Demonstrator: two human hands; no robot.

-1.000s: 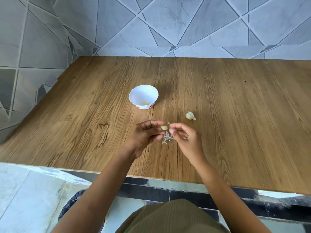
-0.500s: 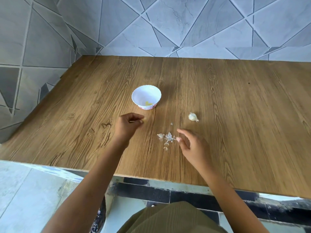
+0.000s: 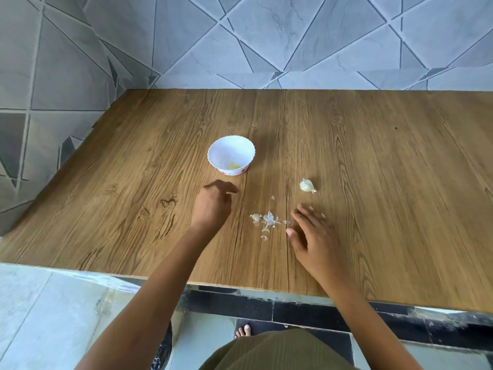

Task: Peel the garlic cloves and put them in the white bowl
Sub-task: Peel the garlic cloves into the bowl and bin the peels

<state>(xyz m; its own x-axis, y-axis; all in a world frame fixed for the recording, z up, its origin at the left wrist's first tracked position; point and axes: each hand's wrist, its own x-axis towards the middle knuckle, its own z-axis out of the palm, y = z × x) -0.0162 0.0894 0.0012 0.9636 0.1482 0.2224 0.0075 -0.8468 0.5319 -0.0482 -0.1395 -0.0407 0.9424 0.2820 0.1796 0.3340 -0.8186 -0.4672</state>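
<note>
The wood-grain tabletop (image 3: 386, 188) is standing against a wall of grey marbled tiles (image 3: 266, 36) cut in angular shapes with dark joints; the same tiling is running along the left side. Pale floor tiles (image 3: 53, 303) and a dark band are showing below the near edge, where a bare foot (image 3: 244, 331) is visible.

The white bowl (image 3: 213, 156) is sitting left of centre, with yellowish peeled cloves (image 3: 235, 165) lying in its bottom. One unpeeled garlic clove (image 3: 306, 186) is lying on the wood to the right of the bowl, apart from it. A scatter of papery peel scraps (image 3: 268, 221) is lying nearer the person.

The left hand (image 3: 213, 204) is hovering just short of the bowl, its fingers bent and blurred; whether it is holding anything cannot be told. The right hand (image 3: 314, 236) is lying flat with fingers straight and spread, gripping nothing, just right of the peel scraps and near the unpeeled clove.
</note>
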